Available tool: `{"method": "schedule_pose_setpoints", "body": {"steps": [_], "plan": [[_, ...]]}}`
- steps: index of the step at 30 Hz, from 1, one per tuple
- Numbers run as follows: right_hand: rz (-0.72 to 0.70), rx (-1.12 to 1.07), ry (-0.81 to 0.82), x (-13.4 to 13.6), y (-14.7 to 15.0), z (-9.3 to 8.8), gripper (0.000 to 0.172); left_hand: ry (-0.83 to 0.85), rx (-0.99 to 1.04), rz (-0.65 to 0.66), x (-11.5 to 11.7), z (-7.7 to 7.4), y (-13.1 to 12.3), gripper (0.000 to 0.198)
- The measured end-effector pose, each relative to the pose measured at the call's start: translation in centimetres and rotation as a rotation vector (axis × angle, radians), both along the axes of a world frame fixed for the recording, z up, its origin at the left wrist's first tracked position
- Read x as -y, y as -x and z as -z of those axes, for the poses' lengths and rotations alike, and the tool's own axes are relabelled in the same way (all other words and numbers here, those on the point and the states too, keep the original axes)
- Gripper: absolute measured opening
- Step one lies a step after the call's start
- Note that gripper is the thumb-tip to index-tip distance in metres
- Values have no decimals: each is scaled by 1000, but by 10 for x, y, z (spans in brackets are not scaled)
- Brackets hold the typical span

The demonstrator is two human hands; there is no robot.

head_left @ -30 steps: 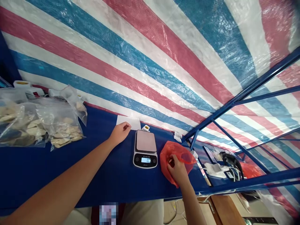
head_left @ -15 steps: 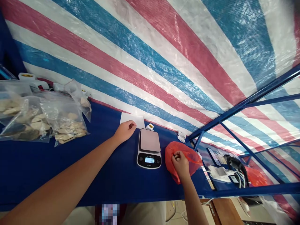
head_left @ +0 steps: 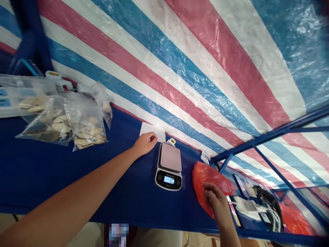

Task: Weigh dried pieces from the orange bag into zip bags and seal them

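A digital kitchen scale [head_left: 169,166] with a bare pinkish plate lies on the blue table, its display lit. Just left of it, my left hand [head_left: 146,142] rests with loosely curled, closed fingers over the edge of a white paper sheet [head_left: 156,132]; I see nothing in them. To the scale's right sits a crumpled red plastic bag [head_left: 203,175]. My right hand [head_left: 214,199] is at the bag's near right side, its fingers bent and smeared by motion. Whether it pinches anything is not clear, and the bag's contents are hidden.
Clear zip bags [head_left: 87,127] of pale beige slices lie at the left. A small white object with a yellow label [head_left: 171,141] stands behind the scale. A blue metal frame [head_left: 257,141] crosses at the right, with cables [head_left: 275,214] and a phone [head_left: 241,185] beyond. Striped sheeting [head_left: 154,79] forms the back.
The view has shifted, so the table's things sit further right. My right hand has drawn back from over the bag's middle to its near right side. My left hand stays beside the scale.
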State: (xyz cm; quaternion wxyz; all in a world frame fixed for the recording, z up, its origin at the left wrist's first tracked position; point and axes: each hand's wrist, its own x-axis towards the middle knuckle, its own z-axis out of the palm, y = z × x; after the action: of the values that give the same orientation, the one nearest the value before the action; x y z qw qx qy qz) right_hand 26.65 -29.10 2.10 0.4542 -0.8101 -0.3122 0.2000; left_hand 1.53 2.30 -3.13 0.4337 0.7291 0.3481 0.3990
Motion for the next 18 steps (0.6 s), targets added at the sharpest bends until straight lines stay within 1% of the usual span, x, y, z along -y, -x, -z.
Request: {"method": "schedule_pose_setpoints", "body": {"steps": [3, 4, 5, 7, 9, 11, 14, 16, 18], "plan": [[75, 322, 179, 23, -32, 17, 38, 3, 4, 1, 2, -1, 1, 16], [113, 396, 233, 28, -45, 20, 36, 0, 4, 1, 2, -2, 1, 16], [150, 435, 280, 30, -57, 22, 34, -2, 3, 0, 2, -2, 1, 16], [216, 423, 341, 28, -77, 22, 33, -5, 2, 2, 3, -1, 2, 15], [246, 382, 335, 16, -91, 19, 34, -5, 4, 4, 2, -1, 2, 16], [239, 385, 293, -2, -96, 16, 38, -2, 7, 0, 2, -1, 2, 16], [190, 414, 262, -28, -94, 16, 47, 7, 10, -17, 0, -1, 1, 17], [166, 415, 258, -40, -89, 19, 53, 10, 11, -27, -2, 1, 0, 17], [138, 399, 241, -45, -81, 22, 62, 10, 8, -32, -5, 2, -1, 17]]}}
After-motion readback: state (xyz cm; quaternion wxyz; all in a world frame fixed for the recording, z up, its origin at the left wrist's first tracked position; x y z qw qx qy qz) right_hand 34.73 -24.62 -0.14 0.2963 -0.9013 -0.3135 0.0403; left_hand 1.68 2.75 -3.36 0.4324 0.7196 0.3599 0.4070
